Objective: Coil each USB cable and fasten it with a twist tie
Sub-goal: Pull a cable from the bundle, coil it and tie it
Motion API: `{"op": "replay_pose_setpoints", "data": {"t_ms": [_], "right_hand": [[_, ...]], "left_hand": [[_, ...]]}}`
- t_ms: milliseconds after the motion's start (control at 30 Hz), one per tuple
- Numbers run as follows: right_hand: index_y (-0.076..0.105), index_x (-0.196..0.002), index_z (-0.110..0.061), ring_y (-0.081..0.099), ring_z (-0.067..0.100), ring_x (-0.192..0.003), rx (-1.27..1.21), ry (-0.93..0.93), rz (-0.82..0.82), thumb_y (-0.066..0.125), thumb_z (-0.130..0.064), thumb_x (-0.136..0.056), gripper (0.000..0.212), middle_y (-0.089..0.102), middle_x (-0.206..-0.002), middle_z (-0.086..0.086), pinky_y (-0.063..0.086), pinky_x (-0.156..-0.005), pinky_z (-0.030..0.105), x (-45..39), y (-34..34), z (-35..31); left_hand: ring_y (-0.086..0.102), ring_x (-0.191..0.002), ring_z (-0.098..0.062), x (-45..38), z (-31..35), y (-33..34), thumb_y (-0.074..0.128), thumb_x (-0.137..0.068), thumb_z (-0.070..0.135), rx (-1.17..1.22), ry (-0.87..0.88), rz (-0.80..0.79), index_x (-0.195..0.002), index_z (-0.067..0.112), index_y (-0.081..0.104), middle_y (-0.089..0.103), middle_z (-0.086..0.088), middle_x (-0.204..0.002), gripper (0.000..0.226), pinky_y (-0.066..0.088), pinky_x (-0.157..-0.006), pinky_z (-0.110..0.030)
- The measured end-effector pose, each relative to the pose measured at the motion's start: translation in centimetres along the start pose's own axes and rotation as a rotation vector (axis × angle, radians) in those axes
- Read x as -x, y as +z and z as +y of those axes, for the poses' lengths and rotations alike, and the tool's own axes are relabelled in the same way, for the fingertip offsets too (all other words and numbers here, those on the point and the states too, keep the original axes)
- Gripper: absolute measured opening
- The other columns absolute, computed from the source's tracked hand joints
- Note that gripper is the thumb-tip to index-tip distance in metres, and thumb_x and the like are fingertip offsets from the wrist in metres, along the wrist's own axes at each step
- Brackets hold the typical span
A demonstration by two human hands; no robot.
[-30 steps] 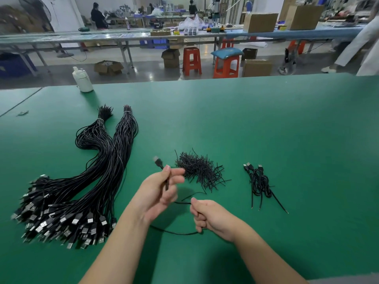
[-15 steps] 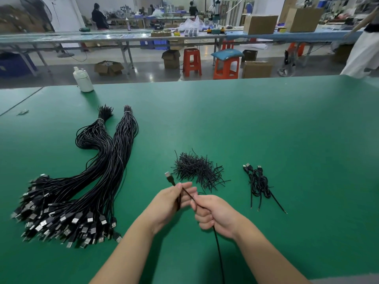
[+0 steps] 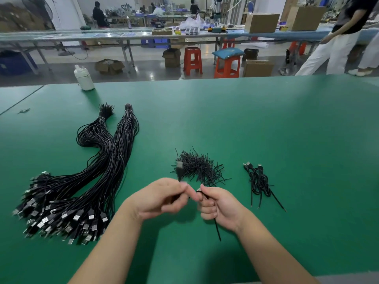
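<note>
Matt green table covering (image 3: pixel 266 130); glossy black plastic-sheathed USB cables (image 3: pixel 98 171) with shiny metal plugs (image 3: pixel 77 217).

Two large bundles of black USB cables (image 3: pixel 98 171) lie on the green table (image 3: pixel 287 140), well left of the one heap of twist ties (image 3: pixel 199 168), whose ties are too many to count. Just right of that heap lie two coiled cables (image 3: pixel 259 181); one more cable (image 3: pixel 217 228) is in the person's two hands. One white bottle (image 3: pixel 84 77) stands far behind the heap; beyond the table are three orange stools (image 3: pixel 192 60).
</note>
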State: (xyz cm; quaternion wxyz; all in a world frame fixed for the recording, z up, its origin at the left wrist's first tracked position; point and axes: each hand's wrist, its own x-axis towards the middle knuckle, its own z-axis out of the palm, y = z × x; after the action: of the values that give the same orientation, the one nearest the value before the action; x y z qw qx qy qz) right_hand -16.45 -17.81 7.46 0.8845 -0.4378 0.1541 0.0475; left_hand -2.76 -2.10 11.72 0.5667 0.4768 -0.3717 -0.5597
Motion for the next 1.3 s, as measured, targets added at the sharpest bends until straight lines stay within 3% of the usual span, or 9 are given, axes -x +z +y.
{"op": "replay_pose_setpoints", "data": {"t_ms": [100,267,367,533,700,967,1033,1167,1300], "right_hand": [[0.058,-0.075,-0.011,0.021,0.009,-0.046,0.049,-0.038,0.063,0.05,-0.029,-0.098,0.03,0.033,-0.056,-0.004,0.015,-0.041,0.021,0.2,0.3,-0.4],[0.057,-0.084,-0.011,0.024,0.009,-0.05,0.255,-0.102,0.12,0.044,-0.025,-0.105,0.028,0.037,-0.061,-0.002,0.015,-0.043,0.021,0.3,1.3,-0.6],[0.056,-0.084,-0.014,0.029,0.007,-0.05,0.412,-0.114,0.129,0.045,-0.024,-0.105,0.026,0.04,-0.062,-0.004,0.018,-0.043,0.019,0.7,1.8,-1.0],[0.058,-0.078,-0.021,0.034,0.007,-0.049,0.59,-0.077,0.107,0.043,-0.024,-0.106,0.032,0.045,-0.06,-0.007,0.024,-0.045,0.02,0.7,3.0,0.3],[0.054,-0.076,-0.021,0.043,0.011,-0.052,0.802,-0.103,0.236,0.041,-0.021,-0.106,0.033,0.049,-0.06,-0.004,0.037,-0.052,0.024,0.1,3.1,2.5],[0.065,-0.085,-0.02,0.054,-0.003,-0.059,1.124,-0.197,0.289,0.05,-0.024,-0.101,0.022,0.075,-0.083,-0.004,0.039,-0.059,0.014,0.5,2.5,2.1],[0.064,-0.104,-0.021,0.064,0.002,-0.075,1.067,-0.204,0.286,0.057,-0.025,-0.098,0.01,0.076,-0.092,-0.005,0.048,-0.073,0.02,0.7,2.5,1.8],[0.041,-0.139,-0.022,0.065,0.008,-0.092,0.608,-0.234,0.21,0.069,-0.005,-0.091,0.058,0.071,-0.101,-0.004,0.051,-0.093,0.026,0.7,2.9,1.8],[0.049,-0.136,-0.017,0.059,0.017,-0.095,0.421,-0.262,0.16,0.07,0.007,-0.086,0.06,0.061,-0.102,0.008,0.055,-0.09,0.037,0.4,3.2,2.2]], "left_hand": [[0.045,-0.041,-0.009,0.1,-0.3,0.3,0.041,-0.105,0.028,-0.341,-0.209,-0.112,-0.115,-0.004,0.066,0.074,-0.003,-0.078,0.042,0.032,-0.049,-0.025],[0.071,-0.069,-0.019,-0.8,-1.3,0.7,0.037,-0.107,0.024,-0.425,-0.275,0.106,-0.117,-0.006,0.063,0.073,-0.013,-0.11,0.041,0.049,-0.059,-0.027],[0.069,-0.106,-0.021,-1.0,-2.3,0.2,0.037,-0.107,0.025,-0.316,-0.216,0.22,-0.116,0.003,0.066,0.072,-0.009,-0.115,0.038,0.055,-0.087,-0.028],[0.067,-0.111,-0.022,-2.1,-2.9,0.2,0.033,-0.106,0.025,0.23,-0.008,0.493,-0.122,0.0,0.059,0.071,-0.013,-0.116,0.039,0.056,-0.086,-0.027],[0.071,-0.102,-0.026,-2.8,-2.4,0.7,0.032,-0.107,0.028,0.579,0.053,0.638,-0.119,-0.005,0.059,0.071,-0.019,-0.114,0.044,0.061,-0.075,-0.031],[0.043,-0.049,-0.011,-2.9,-2.3,1.8,0.041,-0.104,0.022,0.453,0.056,0.643,-0.101,0.0,0.061,0.057,-0.002,-0.068,0.03,0.041,-0.048,-0.021],[0.041,-0.049,-0.012,-2.8,-2.4,1.9,0.045,-0.102,0.023,0.406,0.058,0.612,-0.097,0.001,0.061,0.054,-0.003,-0.068,0.027,0.04,-0.05,-0.023],[0.042,-0.05,-0.014,-2.6,-2.4,2.3,0.052,-0.095,0.027,0.378,0.051,0.503,-0.089,0.006,0.06,0.051,-0.004,-0.068,0.023,0.043,-0.048,-0.025],[0.054,-0.054,-0.021,-2.5,-2.5,2.8,0.052,-0.096,0.03,0.351,0.029,0.443,-0.084,0.006,0.057,0.059,-0.012,-0.069,0.027,0.051,-0.052,-0.032]]}}
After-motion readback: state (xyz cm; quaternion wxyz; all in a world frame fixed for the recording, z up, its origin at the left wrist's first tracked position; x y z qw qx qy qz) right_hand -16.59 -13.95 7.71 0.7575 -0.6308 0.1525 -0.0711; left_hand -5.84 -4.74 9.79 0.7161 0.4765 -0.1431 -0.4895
